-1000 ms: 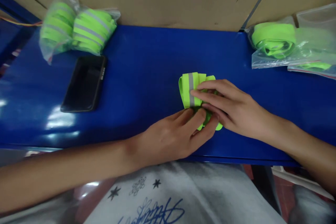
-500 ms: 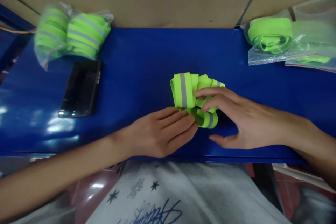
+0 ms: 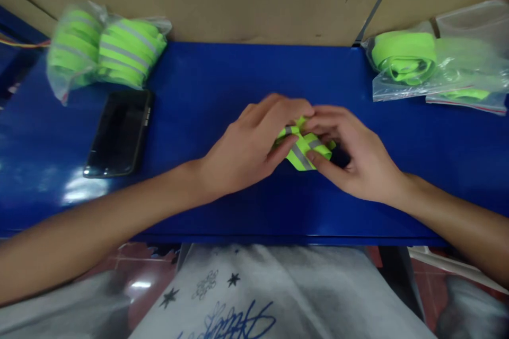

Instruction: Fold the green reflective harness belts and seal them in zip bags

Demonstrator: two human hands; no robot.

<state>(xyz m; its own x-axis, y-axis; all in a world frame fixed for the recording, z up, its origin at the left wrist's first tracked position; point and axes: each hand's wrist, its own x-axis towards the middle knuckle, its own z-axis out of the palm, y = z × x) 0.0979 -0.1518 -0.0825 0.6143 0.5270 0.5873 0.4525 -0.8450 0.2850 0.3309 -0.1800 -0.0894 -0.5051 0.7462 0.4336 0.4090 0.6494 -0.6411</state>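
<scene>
Over the blue surface (image 3: 222, 74), the left hand (image 3: 252, 140) has moved farther from the person and grips; the right hand (image 3: 360, 156), earlier spread, now pinches too. Between them, the lime band (image 3: 302, 157) is bunched smaller.

I've got a black phone (image 3: 119, 135) on the left of the blue table (image 3: 222, 90), screen up, display dark. Just beyond it I see two clear bags (image 3: 129, 53) of neon-green, grey-striped banding, side by side. More bagged banding (image 3: 405, 58) at far right, bags overlapping. Brown cardboard (image 3: 222, 0) along the back edge. Thin wires (image 3: 27, 44) far left. Red tiled floor (image 3: 159, 270) below the front edge.
</scene>
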